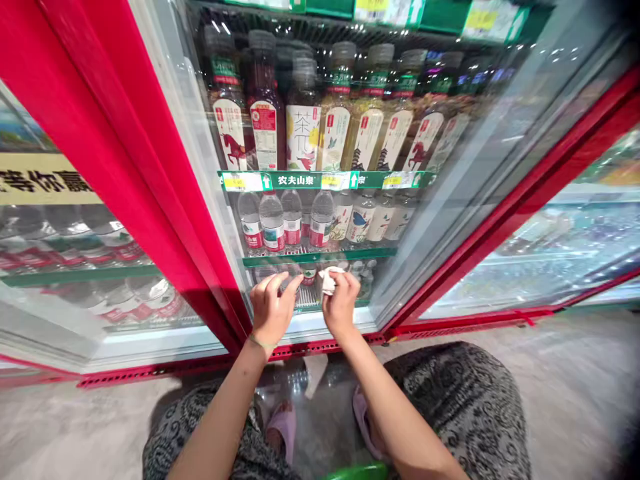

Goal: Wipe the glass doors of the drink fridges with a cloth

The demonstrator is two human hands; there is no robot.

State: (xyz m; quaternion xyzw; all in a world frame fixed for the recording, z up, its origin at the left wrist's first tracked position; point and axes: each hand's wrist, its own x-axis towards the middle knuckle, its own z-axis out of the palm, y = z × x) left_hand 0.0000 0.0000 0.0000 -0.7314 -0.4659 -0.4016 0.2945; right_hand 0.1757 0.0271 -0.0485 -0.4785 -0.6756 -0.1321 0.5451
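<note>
My right hand (342, 301) is closed around a crumpled white tissue (329, 279) in front of the lower part of a drinks fridge. Whether it is paper or thin cloth I cannot tell for sure. My left hand (273, 305) is at the same height, a little to the left, its fingers apart and curved toward the glass door (303, 325). Nothing shows in that hand. Behind the glass, near both hands, runs a green shelf edge (285, 259) with water bottles (273, 223) above it. My fingers partly hide the bottles on the lowest shelf.
Tea bottles (303, 127) line the upper shelf. Red door frames (200, 253) border the glass on both sides, with more stocked fridges beyond. Below are my knees, pink slippers (283, 427), a pale strip (315, 373) and a green object (357, 473) at the bottom edge.
</note>
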